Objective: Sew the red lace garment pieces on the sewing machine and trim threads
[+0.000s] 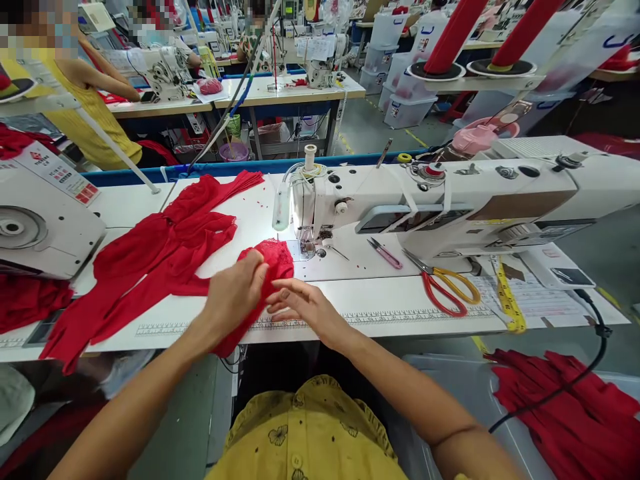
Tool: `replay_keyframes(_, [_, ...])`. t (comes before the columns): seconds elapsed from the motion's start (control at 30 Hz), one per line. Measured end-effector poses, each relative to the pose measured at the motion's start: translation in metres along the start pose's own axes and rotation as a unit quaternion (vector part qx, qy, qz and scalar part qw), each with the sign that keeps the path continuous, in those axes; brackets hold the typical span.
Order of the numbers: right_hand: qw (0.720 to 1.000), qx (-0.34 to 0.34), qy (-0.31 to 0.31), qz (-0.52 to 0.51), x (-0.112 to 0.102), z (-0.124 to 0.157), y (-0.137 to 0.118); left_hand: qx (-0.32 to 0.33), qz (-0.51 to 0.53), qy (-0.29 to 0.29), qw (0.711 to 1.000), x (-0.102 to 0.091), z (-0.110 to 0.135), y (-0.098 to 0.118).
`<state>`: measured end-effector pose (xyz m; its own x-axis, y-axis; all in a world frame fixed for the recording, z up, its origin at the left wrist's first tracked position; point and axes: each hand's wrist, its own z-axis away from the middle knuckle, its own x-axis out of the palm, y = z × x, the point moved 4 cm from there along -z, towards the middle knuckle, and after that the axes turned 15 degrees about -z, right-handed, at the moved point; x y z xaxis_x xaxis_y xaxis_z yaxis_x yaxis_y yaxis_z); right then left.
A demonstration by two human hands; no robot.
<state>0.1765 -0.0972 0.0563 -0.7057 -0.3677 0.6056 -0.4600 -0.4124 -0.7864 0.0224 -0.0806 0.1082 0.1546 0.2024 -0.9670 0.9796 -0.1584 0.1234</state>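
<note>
A red fabric piece with a lace edge [278, 257] lies on the sewing table just left of the machine's needle area and hangs over the front edge. My left hand [237, 293] is closed on this fabric, its fingers curled inward. Beside it, my right hand [303, 307] has its fingers stretched out toward the left, close to the fabric; whether they touch it I cannot tell. The white sewing machine [345, 193] stands right behind, its presser foot [307, 249] near the lace. A heap of red garments [145, 250] spreads over the table to the left.
Purple thread snips [385, 253] and scissors with red and orange handles [443, 287] lie right of the needle. A yellow tape measure [509, 300] hangs over papers. A bin [440, 373] holds red cloth at lower right. Another machine [45, 213] stands left; a person in yellow sits beyond.
</note>
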Motion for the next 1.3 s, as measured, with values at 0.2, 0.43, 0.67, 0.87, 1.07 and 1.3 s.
replay_keyframes(0.2, [0.982,0.023,0.079,-0.170,-0.011,0.009,0.006,0.086,0.261,-0.106,0.956,0.001,0.016,0.024])
replay_keyframes(0.43, [0.990,0.133,0.004,0.054,-0.033,0.035,-0.052,0.167,0.109,-0.082,0.976,0.053,-0.034,-0.028])
replay_keyframes(0.67, [0.605,-0.082,0.190,0.769,-0.081,0.031,-0.124,0.093,-0.024,-0.144,0.985,0.024,-0.028,-0.043])
replay_keyframes(0.87, [0.665,-0.266,0.046,0.696,-0.052,0.018,-0.046,0.158,0.000,0.066,0.985,0.042,-0.008,0.018])
replay_keyframes(1.07, [0.729,-0.237,-0.009,0.642,-0.073,0.010,-0.031,0.240,0.051,0.002,0.970,0.083,0.021,0.029])
replay_keyframes(1.3, [0.815,-0.263,0.000,0.516,-0.077,0.005,-0.035,0.148,-0.119,0.126,0.974,0.068,0.013,0.055])
